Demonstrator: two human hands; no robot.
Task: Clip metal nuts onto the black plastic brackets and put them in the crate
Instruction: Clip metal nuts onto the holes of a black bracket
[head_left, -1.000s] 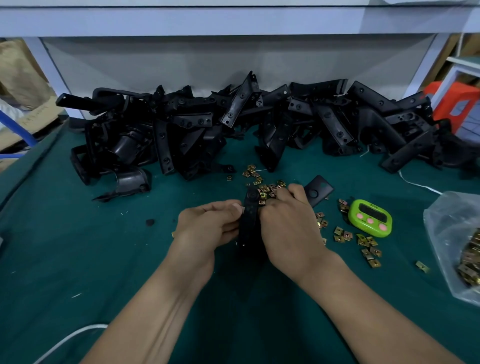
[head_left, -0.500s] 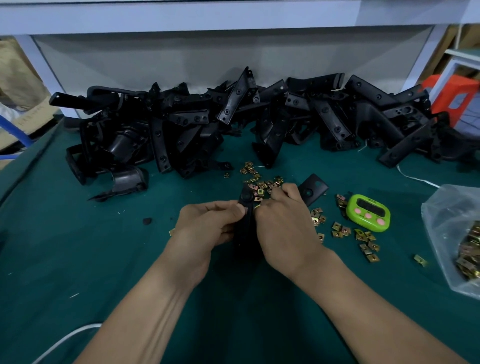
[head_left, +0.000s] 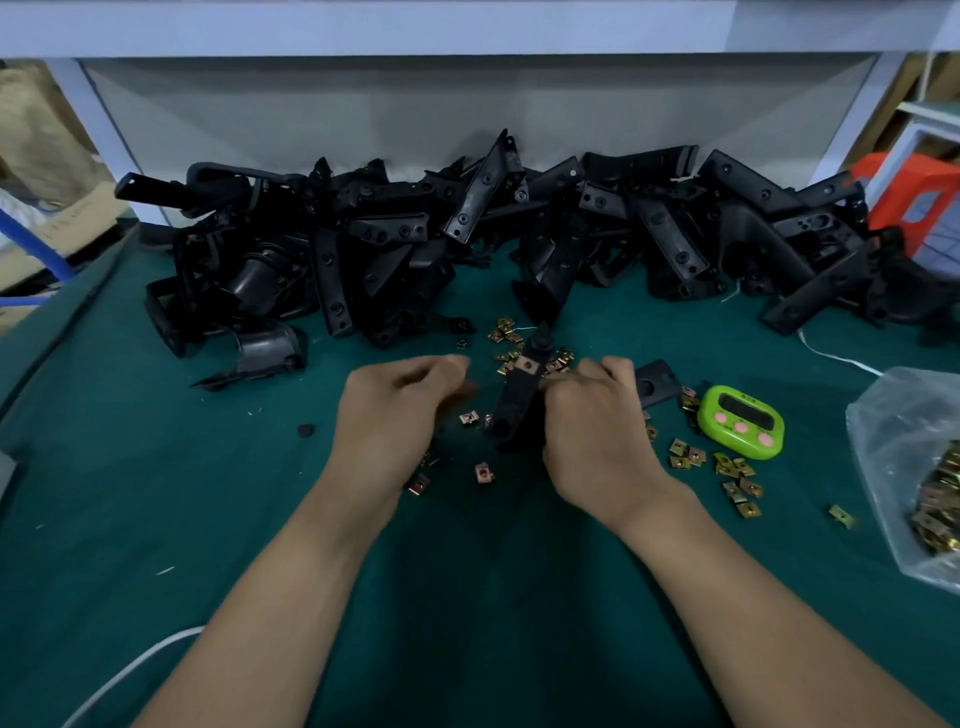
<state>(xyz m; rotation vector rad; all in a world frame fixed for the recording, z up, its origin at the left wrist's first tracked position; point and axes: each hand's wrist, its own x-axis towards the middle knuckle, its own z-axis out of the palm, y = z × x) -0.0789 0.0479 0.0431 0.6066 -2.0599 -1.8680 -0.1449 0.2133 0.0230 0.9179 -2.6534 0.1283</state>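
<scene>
The left hand (head_left: 395, 410) had been withdrawn leftward from the black plastic bracket (head_left: 514, 402); its grip was obscured by blur. The bracket, one metal nut (head_left: 522, 370) apparently seated, was clamped in the right hand (head_left: 597, 431) mid-table.

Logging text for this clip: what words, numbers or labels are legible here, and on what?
No text can be read.
Green timer: tiny marks above its dark display, too small to read; no digits can be made out.
Cardboard box, far left: faint writing, too blurred to read.
Black bracket in the right hand: no marking visible.
</scene>
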